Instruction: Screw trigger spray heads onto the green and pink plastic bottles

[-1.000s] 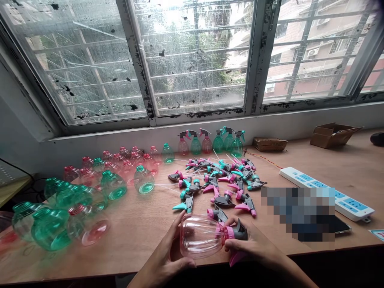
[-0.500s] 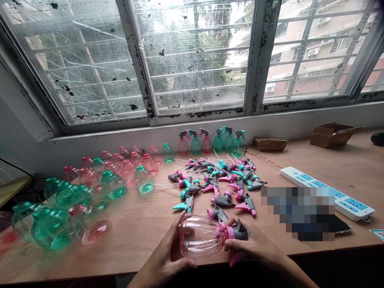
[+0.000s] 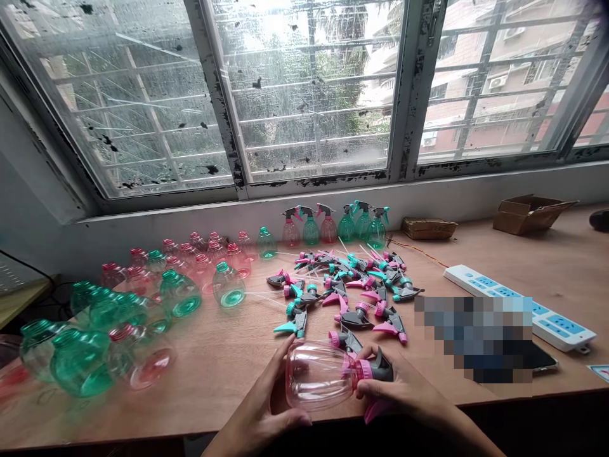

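Bottle [image 3: 318,376] on its side, long axis crosswise, spray head [image 3: 381,368] rightward.

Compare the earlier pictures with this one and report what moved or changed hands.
Nothing visibly changed: nothing was taken hold of or let go. The left hand still holds the pink bottle on its side; the right hand still grips the gray-and-pink spray head at its neck. The loose spray heads and standing bottles stayed put.
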Demonstrator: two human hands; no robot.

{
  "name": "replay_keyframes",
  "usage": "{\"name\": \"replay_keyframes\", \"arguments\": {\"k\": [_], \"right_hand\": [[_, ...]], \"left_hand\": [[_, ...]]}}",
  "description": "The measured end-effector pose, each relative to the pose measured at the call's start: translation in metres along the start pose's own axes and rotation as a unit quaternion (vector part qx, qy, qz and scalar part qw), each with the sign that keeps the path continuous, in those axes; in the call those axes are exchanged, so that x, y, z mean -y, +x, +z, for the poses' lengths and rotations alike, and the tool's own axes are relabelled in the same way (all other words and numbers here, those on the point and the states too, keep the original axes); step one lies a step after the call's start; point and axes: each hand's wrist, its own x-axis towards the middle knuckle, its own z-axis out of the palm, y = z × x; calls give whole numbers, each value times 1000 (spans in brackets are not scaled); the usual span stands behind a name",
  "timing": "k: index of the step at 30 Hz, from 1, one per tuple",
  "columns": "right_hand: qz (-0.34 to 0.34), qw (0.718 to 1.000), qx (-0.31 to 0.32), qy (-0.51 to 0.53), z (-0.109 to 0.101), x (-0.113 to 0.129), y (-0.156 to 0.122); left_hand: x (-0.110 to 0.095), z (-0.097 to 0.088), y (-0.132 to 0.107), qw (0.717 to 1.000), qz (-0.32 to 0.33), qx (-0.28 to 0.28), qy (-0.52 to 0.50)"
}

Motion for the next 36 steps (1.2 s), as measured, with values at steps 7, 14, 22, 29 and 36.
{"name": "replay_keyframes", "arguments": {"k": [7,14,22,29,36], "right_hand": [[1,1000,1,6,1,1,0],[-6,1000,1,12,-1,-5,2],[-6,1000,-2,14,-3,-9,3],[-2,1000,-4,12,-3,-10,3],[-5,1000,3,10,-2,-9,3]], "left_hand": [[1,0,0,1000,5,1,-3],[1,-1,0,1000,4,2,3],[-1,-1,1,999,16,-4,43],[-4,0,2,999,20,1,28],[0,-1,3,999,29,1,30]]}}
